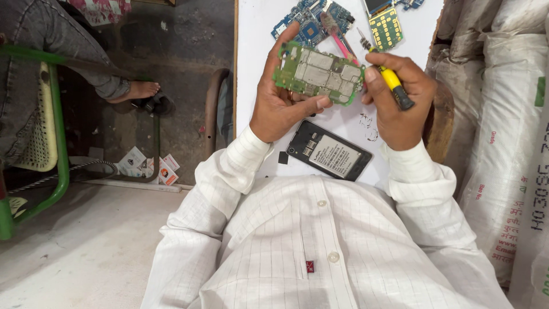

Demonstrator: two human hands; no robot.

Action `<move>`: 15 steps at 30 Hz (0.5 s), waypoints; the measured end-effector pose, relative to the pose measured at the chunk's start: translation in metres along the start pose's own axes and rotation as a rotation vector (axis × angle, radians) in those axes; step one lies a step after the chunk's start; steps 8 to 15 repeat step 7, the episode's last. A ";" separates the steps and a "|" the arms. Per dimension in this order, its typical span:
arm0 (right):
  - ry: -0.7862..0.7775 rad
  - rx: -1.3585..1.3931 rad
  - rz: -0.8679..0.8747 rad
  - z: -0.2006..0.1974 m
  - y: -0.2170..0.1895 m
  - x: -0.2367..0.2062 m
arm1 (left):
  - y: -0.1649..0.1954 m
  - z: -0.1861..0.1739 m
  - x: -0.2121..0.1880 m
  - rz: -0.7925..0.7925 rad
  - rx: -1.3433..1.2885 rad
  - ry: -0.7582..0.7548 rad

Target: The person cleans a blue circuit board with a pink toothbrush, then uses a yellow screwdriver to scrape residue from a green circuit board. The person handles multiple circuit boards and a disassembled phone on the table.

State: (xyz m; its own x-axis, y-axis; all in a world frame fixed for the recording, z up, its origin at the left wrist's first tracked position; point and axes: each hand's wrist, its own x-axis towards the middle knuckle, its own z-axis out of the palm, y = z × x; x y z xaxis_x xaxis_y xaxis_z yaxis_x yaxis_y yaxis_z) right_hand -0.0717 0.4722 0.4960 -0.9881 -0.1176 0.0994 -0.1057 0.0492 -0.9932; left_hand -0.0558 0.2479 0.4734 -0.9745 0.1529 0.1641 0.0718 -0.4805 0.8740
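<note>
The left hand [281, 103] was clamped on a green rectangular circuit board with silver metal shields [318, 73], thumb pressed along its lower edge and fingers wrapped over its upper left corner, holding it raised above the white tabletop [251, 34]. The right hand [397, 97] was closed round a yellow-handled screwdriver with a black end [390, 80], its thumb touching the board's right edge; the metal tip pointed up and away from the board. Directly below the board, between the two wrists, a black rectangular phone body with a pale label [329, 150] lay flat on the tabletop. Behind the board lay a pink-handled brush [338, 35], two blue circuit boards [311, 20] and a yellow keypad board [385, 26], all near one another at the far edge. White woven sacks [503, 114] stood to the right. To the left, a green metal chair frame [57, 143] held another person, whose bare foot [137, 90] rested on the dark floor.
</note>
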 end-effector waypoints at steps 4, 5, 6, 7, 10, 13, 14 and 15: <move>0.022 0.006 -0.025 0.006 0.010 0.005 | 0.002 -0.003 0.000 -0.009 0.116 0.007; 0.017 -0.014 -0.053 0.006 0.013 0.005 | 0.002 -0.003 0.000 -0.030 0.147 0.017; 0.013 -0.034 -0.079 0.006 0.015 0.002 | 0.003 -0.004 -0.002 -0.046 0.148 0.025; 0.009 -0.054 -0.105 0.006 0.018 0.000 | 0.003 -0.003 -0.002 -0.063 0.150 0.032; 0.009 -0.054 -0.105 0.006 0.018 0.000 | 0.003 -0.003 -0.002 -0.063 0.150 0.032; 0.009 -0.054 -0.105 0.006 0.018 0.000 | 0.003 -0.003 -0.002 -0.063 0.150 0.032; 0.009 -0.054 -0.105 0.006 0.018 0.000 | 0.003 -0.003 -0.002 -0.063 0.150 0.032; 0.009 -0.054 -0.105 0.006 0.018 0.000 | 0.003 -0.003 -0.002 -0.063 0.150 0.032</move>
